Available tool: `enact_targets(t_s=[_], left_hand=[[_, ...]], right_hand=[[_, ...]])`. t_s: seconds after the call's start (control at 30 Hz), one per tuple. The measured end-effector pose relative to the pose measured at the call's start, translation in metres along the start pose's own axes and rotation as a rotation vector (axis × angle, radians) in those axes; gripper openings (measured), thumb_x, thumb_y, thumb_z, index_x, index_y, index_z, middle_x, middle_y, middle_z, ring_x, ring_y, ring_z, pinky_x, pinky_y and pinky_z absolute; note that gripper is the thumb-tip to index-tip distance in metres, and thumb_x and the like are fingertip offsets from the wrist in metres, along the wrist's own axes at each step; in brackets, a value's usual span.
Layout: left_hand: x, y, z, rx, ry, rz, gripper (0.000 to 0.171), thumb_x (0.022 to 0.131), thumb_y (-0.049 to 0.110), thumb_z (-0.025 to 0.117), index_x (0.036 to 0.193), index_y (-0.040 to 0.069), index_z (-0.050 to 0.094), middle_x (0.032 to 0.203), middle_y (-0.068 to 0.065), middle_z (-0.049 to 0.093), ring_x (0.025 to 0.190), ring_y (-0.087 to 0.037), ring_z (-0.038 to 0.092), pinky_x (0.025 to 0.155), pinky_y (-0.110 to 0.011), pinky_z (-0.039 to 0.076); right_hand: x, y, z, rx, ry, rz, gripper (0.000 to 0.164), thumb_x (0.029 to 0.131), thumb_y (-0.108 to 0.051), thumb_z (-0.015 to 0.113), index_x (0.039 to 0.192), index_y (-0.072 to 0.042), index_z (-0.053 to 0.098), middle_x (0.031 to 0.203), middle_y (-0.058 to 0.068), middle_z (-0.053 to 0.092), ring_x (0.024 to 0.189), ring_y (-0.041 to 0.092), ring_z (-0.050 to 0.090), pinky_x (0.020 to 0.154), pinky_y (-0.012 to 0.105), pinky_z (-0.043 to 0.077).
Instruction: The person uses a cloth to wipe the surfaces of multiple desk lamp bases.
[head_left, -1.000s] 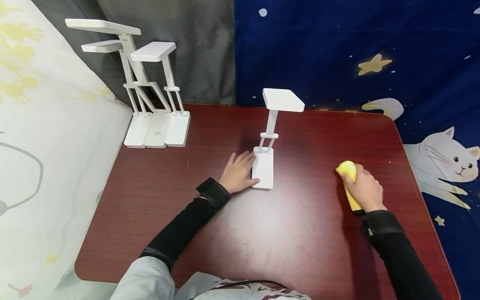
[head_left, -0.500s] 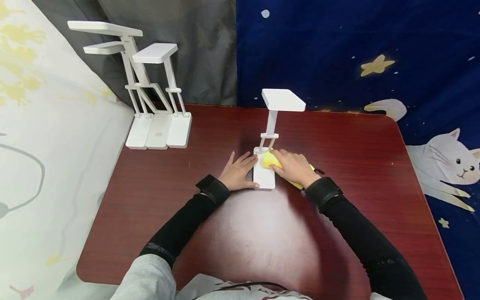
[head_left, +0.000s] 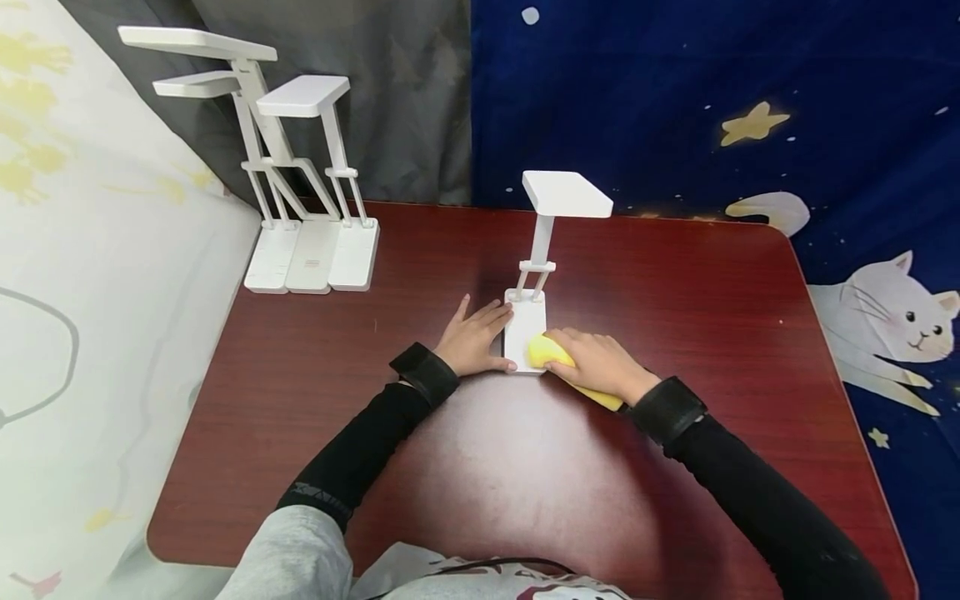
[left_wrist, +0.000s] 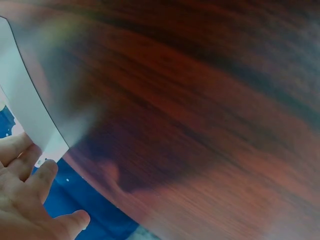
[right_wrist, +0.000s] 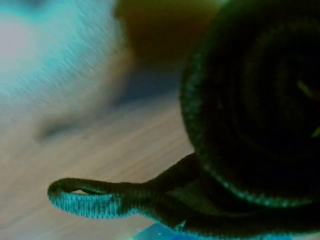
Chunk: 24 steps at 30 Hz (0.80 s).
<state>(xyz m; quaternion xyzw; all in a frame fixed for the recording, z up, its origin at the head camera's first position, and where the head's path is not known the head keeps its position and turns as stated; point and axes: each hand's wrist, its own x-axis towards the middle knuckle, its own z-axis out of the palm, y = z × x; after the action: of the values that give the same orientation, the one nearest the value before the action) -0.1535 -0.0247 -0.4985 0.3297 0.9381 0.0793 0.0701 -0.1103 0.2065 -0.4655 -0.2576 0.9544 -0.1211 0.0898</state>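
Note:
A white desk lamp (head_left: 567,194) stands upright near the middle of the table in the head view. Spread and mostly straight, the fingers of my left hand (head_left: 472,340) touch the left side of its base (head_left: 522,321). My right hand (head_left: 600,362) grips a rolled yellow cloth (head_left: 545,350), whose front end lies on the lower right part of the base. In the right wrist view the cloth's dark, ribbed-edged spiral end with a loop (right_wrist: 90,205) fills the right side. The left wrist view catches my left hand (left_wrist: 30,200) beside a white panel (left_wrist: 30,95).
Several more white desk lamps (head_left: 311,254) stand side by side at the back left of the reddish-brown table (head_left: 360,467). A grey curtain (head_left: 405,100) and a blue star-patterned cloth (head_left: 645,92) hang behind. White patterned fabric (head_left: 97,275) borders the left side.
My right hand brought the rolled yellow cloth left from the table's right side onto the lamp base, then slid it toward the near end. My left hand has stayed beside the base.

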Motion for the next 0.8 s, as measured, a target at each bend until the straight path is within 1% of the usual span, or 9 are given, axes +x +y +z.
enact_targets(t_s=[0.13, 0.23, 0.3, 0.37, 0.43, 0.53, 0.63, 0.7, 0.8], left_hand=[[0.0, -0.001, 0.0, 0.0, 0.001, 0.0, 0.093, 0.069, 0.07, 0.057, 0.142, 0.018, 0.032, 0.148, 0.005, 0.033, 0.14, -0.012, 0.025, 0.115, -0.053, 0.009], [0.0, -0.002, 0.001, 0.005, -0.001, 0.0, 0.094, 0.069, 0.071, 0.056, 0.142, 0.018, 0.031, 0.149, 0.005, 0.032, 0.141, -0.012, 0.024, 0.115, -0.052, 0.009], [-0.001, -0.001, 0.002, -0.003, -0.002, 0.002, 0.094, 0.069, 0.071, 0.056, 0.142, 0.018, 0.031, 0.149, 0.005, 0.032, 0.141, -0.012, 0.024, 0.115, -0.053, 0.008], [-0.001, -0.003, 0.001, -0.016, -0.007, 0.003, 0.094, 0.069, 0.071, 0.056, 0.142, 0.017, 0.031, 0.149, 0.004, 0.032, 0.141, -0.013, 0.024, 0.115, -0.053, 0.008], [-0.001, -0.004, 0.0, -0.035, -0.006, 0.003, 0.094, 0.069, 0.07, 0.057, 0.142, 0.017, 0.032, 0.148, 0.004, 0.033, 0.141, -0.013, 0.024, 0.115, -0.053, 0.008], [-0.001, -0.004, 0.0, -0.05, -0.003, -0.004, 0.094, 0.068, 0.069, 0.059, 0.142, 0.018, 0.032, 0.148, 0.004, 0.033, 0.141, -0.013, 0.024, 0.114, -0.053, 0.008], [-0.001, -0.004, 0.001, -0.09, -0.007, -0.022, 0.094, 0.067, 0.066, 0.062, 0.142, 0.019, 0.031, 0.149, 0.005, 0.031, 0.141, -0.013, 0.024, 0.114, -0.053, 0.011], [-0.001, -0.003, 0.001, -0.161, -0.019, -0.039, 0.096, 0.067, 0.063, 0.066, 0.143, 0.018, 0.029, 0.15, 0.003, 0.03, 0.141, -0.015, 0.024, 0.114, -0.053, 0.013], [-0.001, -0.002, 0.001, -0.28, -0.029, -0.063, 0.099, 0.065, 0.056, 0.071, 0.144, 0.017, 0.026, 0.15, -0.001, 0.029, 0.141, -0.017, 0.023, 0.114, -0.052, 0.015]], right_hand=[[-0.014, -0.005, 0.001, 0.047, -0.032, -0.035, 0.043, 0.083, -0.043, 0.058, 0.118, -0.019, 0.054, 0.098, -0.003, 0.063, 0.073, 0.011, 0.055, 0.062, 0.029, 0.045], [-0.022, -0.007, -0.002, 0.08, -0.089, -0.068, 0.039, 0.083, -0.042, 0.058, 0.116, -0.022, 0.056, 0.098, -0.008, 0.062, 0.074, 0.007, 0.052, 0.064, 0.026, 0.043], [-0.025, -0.006, -0.006, 0.095, -0.135, -0.091, 0.037, 0.083, -0.043, 0.058, 0.115, -0.024, 0.056, 0.098, -0.011, 0.061, 0.075, 0.005, 0.052, 0.066, 0.025, 0.043], [-0.021, -0.005, -0.013, 0.114, -0.159, -0.106, 0.035, 0.083, -0.044, 0.058, 0.114, -0.026, 0.056, 0.097, -0.012, 0.061, 0.077, 0.004, 0.052, 0.067, 0.024, 0.042], [-0.013, -0.004, -0.02, 0.122, -0.145, -0.1, 0.037, 0.084, -0.045, 0.057, 0.115, -0.026, 0.056, 0.097, -0.011, 0.061, 0.077, 0.006, 0.052, 0.067, 0.025, 0.042], [0.008, -0.003, -0.028, 0.098, -0.066, -0.07, 0.043, 0.085, -0.046, 0.055, 0.12, -0.021, 0.053, 0.1, -0.004, 0.061, 0.078, 0.011, 0.054, 0.066, 0.028, 0.042], [0.032, -0.004, -0.03, 0.036, 0.003, -0.037, 0.048, 0.086, -0.046, 0.054, 0.125, -0.018, 0.048, 0.103, 0.002, 0.061, 0.078, 0.016, 0.056, 0.064, 0.033, 0.046], [0.044, -0.005, -0.026, -0.022, 0.031, -0.024, 0.051, 0.086, -0.046, 0.054, 0.127, -0.017, 0.046, 0.105, 0.006, 0.06, 0.079, 0.02, 0.059, 0.063, 0.037, 0.049], [0.056, -0.007, -0.016, -0.095, 0.062, -0.007, 0.053, 0.086, -0.045, 0.055, 0.129, -0.016, 0.045, 0.108, 0.009, 0.061, 0.085, 0.023, 0.063, 0.063, 0.042, 0.052]])
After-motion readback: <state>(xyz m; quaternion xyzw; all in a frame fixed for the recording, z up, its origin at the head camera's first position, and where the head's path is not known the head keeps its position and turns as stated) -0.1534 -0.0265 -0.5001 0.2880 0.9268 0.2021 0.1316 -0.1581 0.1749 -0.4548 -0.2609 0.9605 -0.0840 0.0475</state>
